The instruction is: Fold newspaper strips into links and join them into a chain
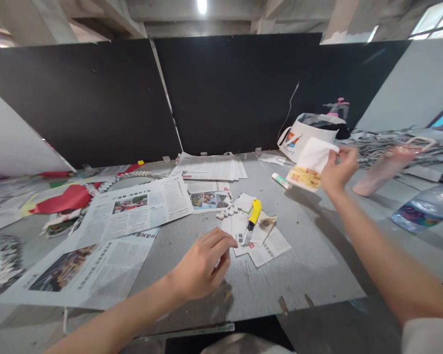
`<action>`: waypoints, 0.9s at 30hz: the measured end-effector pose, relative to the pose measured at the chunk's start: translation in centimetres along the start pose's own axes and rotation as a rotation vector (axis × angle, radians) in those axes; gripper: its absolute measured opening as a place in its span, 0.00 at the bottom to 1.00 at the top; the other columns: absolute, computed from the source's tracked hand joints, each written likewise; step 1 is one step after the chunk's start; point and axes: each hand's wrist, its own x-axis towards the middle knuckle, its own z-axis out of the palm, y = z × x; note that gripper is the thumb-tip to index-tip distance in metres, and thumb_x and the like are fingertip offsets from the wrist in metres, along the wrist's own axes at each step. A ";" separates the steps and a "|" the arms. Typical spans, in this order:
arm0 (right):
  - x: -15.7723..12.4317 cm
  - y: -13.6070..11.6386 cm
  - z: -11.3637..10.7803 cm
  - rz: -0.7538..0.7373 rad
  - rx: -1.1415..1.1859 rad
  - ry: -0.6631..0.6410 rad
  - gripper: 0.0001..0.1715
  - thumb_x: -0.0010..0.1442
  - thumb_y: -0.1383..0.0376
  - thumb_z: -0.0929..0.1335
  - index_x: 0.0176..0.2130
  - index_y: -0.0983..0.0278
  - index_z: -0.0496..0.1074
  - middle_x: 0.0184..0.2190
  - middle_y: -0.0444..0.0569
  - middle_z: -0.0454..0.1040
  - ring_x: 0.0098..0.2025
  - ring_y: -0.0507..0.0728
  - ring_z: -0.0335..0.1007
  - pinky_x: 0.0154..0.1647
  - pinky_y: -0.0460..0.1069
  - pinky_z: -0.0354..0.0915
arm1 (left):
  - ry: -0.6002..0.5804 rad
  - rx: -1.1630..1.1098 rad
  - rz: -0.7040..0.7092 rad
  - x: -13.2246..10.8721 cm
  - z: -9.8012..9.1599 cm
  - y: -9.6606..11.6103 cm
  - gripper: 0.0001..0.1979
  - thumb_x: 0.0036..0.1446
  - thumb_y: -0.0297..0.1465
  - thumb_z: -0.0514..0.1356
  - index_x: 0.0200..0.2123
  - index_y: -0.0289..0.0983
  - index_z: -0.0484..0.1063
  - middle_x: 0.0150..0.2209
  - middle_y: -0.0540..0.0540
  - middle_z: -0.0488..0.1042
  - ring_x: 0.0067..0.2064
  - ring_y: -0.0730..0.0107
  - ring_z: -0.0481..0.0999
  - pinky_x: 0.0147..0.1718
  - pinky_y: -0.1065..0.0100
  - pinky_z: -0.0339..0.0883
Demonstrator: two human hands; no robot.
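Note:
My right hand [339, 167] pinches the corner of a white tissue packet [315, 160] with a yellow printed lower part, raised at the right in front of a white bag. My left hand [205, 263] hovers over the grey table near its front edge, fingers curled with thumb and fingertips close together; whether anything small is between them is hidden. Just beyond it, a yellow utility knife [255, 214] lies on cut newspaper pieces [271, 250]. A glue stick [281, 181] lies left of the packet.
Newspaper sheets [133, 204] cover the left, with red paper [64, 199] beyond. Stacked sheets [210, 167] lie at the back. The white bag [306, 135], a pink tumbler [387, 167] and a plastic bottle [426, 206] stand or lie right. A black partition [225, 93] rises behind.

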 end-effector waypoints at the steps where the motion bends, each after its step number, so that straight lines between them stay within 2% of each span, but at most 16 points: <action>1: -0.3 -0.7 -0.6 -0.044 0.031 0.001 0.08 0.71 0.65 0.66 0.50 0.63 0.69 0.50 0.70 0.78 0.50 0.65 0.77 0.53 0.55 0.68 | 0.013 -0.019 0.010 -0.1 0.0 -0.1 0.18 0.64 0.17 0.54 0.53 0.37 0.71 0.45 0.41 0.78 0.46 0.63 0.76 0.44 0.65 0.73; 3: -1.5 -2.4 -1.8 -0.171 0.091 -0.048 0.11 0.73 0.59 0.66 0.49 0.63 0.70 0.49 0.68 0.78 0.49 0.65 0.77 0.52 0.56 0.69 | 0.057 -0.059 0.011 0.0 0.0 -0.2 0.20 0.64 0.16 0.54 0.56 0.37 0.70 0.47 0.40 0.76 0.47 0.65 0.76 0.44 0.66 0.73; 4: -2.2 -3.1 -2.2 -0.254 0.096 -0.115 0.12 0.73 0.58 0.66 0.49 0.62 0.71 0.48 0.67 0.79 0.50 0.65 0.78 0.54 0.57 0.69 | 0.077 -0.073 0.004 0.1 0.0 -0.3 0.21 0.65 0.16 0.53 0.57 0.38 0.69 0.48 0.39 0.76 0.47 0.65 0.76 0.45 0.66 0.73; 6: -3.4 -4.2 -2.6 -0.376 0.055 -0.379 0.08 0.69 0.58 0.69 0.45 0.60 0.73 0.46 0.61 0.82 0.54 0.68 0.77 0.57 0.60 0.68 | 0.103 -0.080 -0.015 0.4 0.1 -0.3 0.21 0.65 0.16 0.53 0.58 0.38 0.69 0.49 0.39 0.75 0.48 0.65 0.76 0.46 0.66 0.73; 7: -3.8 -4.5 -2.5 -0.321 0.034 -0.491 0.06 0.67 0.59 0.70 0.42 0.59 0.73 0.43 0.59 0.82 0.50 0.68 0.78 0.55 0.60 0.69 | 0.113 -0.082 -0.022 0.5 0.2 -0.3 0.21 0.66 0.16 0.53 0.57 0.39 0.69 0.49 0.40 0.75 0.48 0.65 0.76 0.46 0.65 0.72; 9: -3.7 -4.6 -2.2 -0.136 0.023 -0.586 0.05 0.64 0.60 0.71 0.38 0.57 0.72 0.37 0.55 0.83 0.43 0.67 0.79 0.48 0.59 0.71 | 0.132 -0.093 -0.025 0.6 0.4 -0.3 0.20 0.66 0.16 0.53 0.56 0.39 0.69 0.48 0.41 0.75 0.49 0.65 0.76 0.47 0.65 0.72; 11: -2.9 -4.5 -2.1 -0.013 0.064 -0.565 0.07 0.63 0.60 0.72 0.36 0.57 0.70 0.35 0.54 0.83 0.39 0.65 0.78 0.44 0.57 0.70 | 0.132 -0.116 -0.015 0.4 0.5 -0.3 0.21 0.66 0.16 0.52 0.57 0.39 0.68 0.48 0.41 0.74 0.49 0.66 0.76 0.47 0.65 0.72; 13: -2.1 -5.1 -2.8 0.033 0.148 -0.475 0.09 0.63 0.60 0.72 0.36 0.56 0.68 0.34 0.52 0.82 0.36 0.62 0.76 0.41 0.56 0.69 | 0.102 -0.131 -0.004 0.0 0.6 -0.4 0.22 0.66 0.16 0.52 0.58 0.39 0.68 0.49 0.41 0.74 0.48 0.66 0.76 0.46 0.66 0.72; 16: -2.9 -7.8 -5.8 0.013 0.310 -0.329 0.10 0.64 0.60 0.73 0.37 0.57 0.68 0.30 0.47 0.78 0.31 0.57 0.71 0.35 0.52 0.66 | 0.119 -0.120 -0.081 -0.4 0.6 -0.3 0.20 0.68 0.19 0.54 0.58 0.41 0.69 0.50 0.41 0.75 0.50 0.64 0.77 0.48 0.64 0.73; 19: -6.7 -11.9 -9.9 -0.081 0.398 -0.436 0.09 0.66 0.57 0.73 0.43 0.58 0.74 0.35 0.47 0.79 0.32 0.56 0.73 0.30 0.50 0.65 | 0.181 -0.196 -0.339 0.0 0.6 0.7 0.20 0.71 0.29 0.59 0.64 0.43 0.66 0.58 0.38 0.74 0.56 0.59 0.76 0.56 0.56 0.73; 20: -8.5 -13.2 -11.3 -0.093 0.396 -0.506 0.10 0.68 0.56 0.73 0.43 0.58 0.75 0.34 0.47 0.79 0.29 0.55 0.71 0.26 0.49 0.63 | 0.171 -0.275 -0.410 0.2 0.7 1.2 0.25 0.70 0.33 0.62 0.68 0.43 0.64 0.62 0.36 0.72 0.58 0.56 0.76 0.58 0.53 0.73; 22: -12.2 -15.4 -13.3 -0.085 0.394 -0.673 0.10 0.71 0.54 0.71 0.44 0.58 0.76 0.33 0.45 0.78 0.24 0.53 0.67 0.22 0.48 0.61 | 0.066 -0.484 -0.478 0.8 0.9 2.6 0.36 0.65 0.41 0.69 0.72 0.43 0.60 0.67 0.34 0.69 0.62 0.52 0.74 0.60 0.51 0.72; 24: -15.4 -16.7 -14.4 -0.038 0.443 -0.791 0.11 0.72 0.53 0.70 0.45 0.57 0.76 0.32 0.44 0.79 0.22 0.52 0.67 0.20 0.47 0.62 | -0.054 -0.645 -0.523 1.1 1.4 4.2 0.41 0.58 0.44 0.74 0.69 0.41 0.65 0.63 0.35 0.73 0.61 0.49 0.75 0.60 0.52 0.72; 25: -16.7 -17.0 -14.6 -0.019 0.463 -0.813 0.12 0.72 0.53 0.70 0.46 0.57 0.76 0.34 0.45 0.80 0.23 0.53 0.69 0.21 0.47 0.64 | -0.080 -0.698 -0.576 1.1 1.8 5.0 0.38 0.56 0.44 0.75 0.66 0.39 0.69 0.59 0.36 0.76 0.57 0.51 0.77 0.57 0.54 0.73; 27: -18.6 -17.2 -14.6 0.056 0.502 -0.762 0.13 0.72 0.52 0.71 0.46 0.58 0.76 0.37 0.48 0.81 0.26 0.54 0.72 0.22 0.48 0.66 | -0.028 -0.806 -0.731 1.0 2.5 6.2 0.28 0.62 0.46 0.71 0.57 0.35 0.74 0.47 0.40 0.79 0.46 0.60 0.79 0.45 0.62 0.75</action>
